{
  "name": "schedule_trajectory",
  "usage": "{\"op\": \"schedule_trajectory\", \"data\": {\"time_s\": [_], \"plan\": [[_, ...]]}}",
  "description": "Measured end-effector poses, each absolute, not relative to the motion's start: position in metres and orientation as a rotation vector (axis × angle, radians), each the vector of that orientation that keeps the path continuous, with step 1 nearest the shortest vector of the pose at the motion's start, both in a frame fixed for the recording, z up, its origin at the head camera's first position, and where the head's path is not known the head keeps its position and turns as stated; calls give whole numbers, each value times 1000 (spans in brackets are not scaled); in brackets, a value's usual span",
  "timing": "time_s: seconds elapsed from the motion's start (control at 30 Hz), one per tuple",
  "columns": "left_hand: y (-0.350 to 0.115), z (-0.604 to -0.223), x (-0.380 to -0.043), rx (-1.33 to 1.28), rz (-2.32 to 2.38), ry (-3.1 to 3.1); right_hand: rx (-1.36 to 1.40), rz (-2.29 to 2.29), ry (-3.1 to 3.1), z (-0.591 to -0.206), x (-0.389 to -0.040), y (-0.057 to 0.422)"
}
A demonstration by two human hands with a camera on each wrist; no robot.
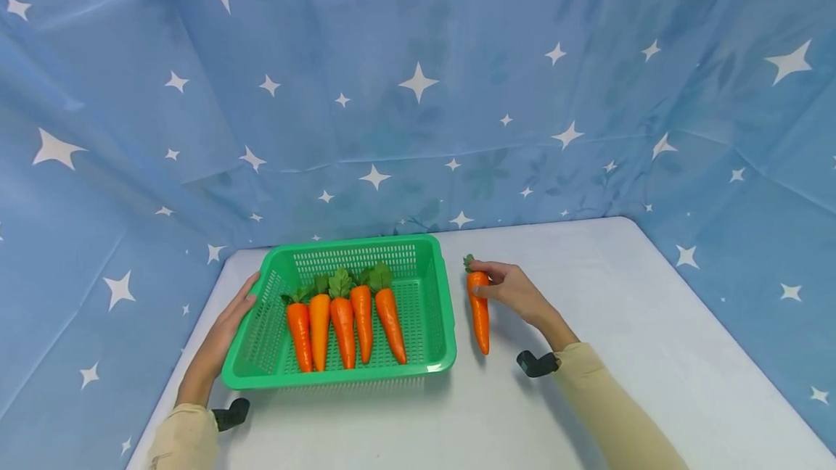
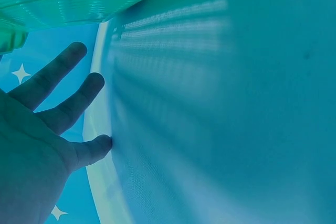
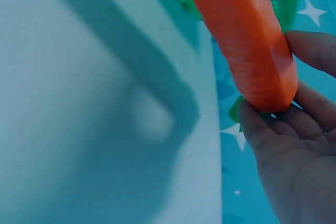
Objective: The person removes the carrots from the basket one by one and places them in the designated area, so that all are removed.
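Your white surface carries a green basket. At the basket's left side, your left hand rests its fingers against the rim; those seen in the left wrist view are straight and spread, gripping nothing, the others hidden. Inside the basket, five carrots lie side by side, leaves toward its far wall, with bare floor by its right wall. Just right of the basket, your right hand pinches one more carrot near its leafy end; it seems lifted. You look to be at the carry-over step; the next move would call for clearing the basket's right rim, then lowering it beside the others. Beyond the basket hangs a blue cloth with white stars.
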State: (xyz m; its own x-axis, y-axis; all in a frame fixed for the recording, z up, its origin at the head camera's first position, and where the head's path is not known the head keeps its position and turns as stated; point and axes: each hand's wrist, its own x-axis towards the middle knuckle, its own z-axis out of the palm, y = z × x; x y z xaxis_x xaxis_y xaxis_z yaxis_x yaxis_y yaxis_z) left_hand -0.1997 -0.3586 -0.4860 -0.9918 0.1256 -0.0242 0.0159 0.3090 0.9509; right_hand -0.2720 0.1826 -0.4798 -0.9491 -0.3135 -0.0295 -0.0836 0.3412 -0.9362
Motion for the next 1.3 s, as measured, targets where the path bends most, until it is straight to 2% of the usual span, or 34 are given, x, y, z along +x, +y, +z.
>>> {"op": "schedule_trajectory", "data": {"time_s": [0.53,1.3], "plan": [[-358,-489,-197,131,1781,2464,-368,-1536,2482,-522,-273,167],[-358,-487,-201,154,1809,2459,-585,-1657,2489,-519,-267,169]]}}
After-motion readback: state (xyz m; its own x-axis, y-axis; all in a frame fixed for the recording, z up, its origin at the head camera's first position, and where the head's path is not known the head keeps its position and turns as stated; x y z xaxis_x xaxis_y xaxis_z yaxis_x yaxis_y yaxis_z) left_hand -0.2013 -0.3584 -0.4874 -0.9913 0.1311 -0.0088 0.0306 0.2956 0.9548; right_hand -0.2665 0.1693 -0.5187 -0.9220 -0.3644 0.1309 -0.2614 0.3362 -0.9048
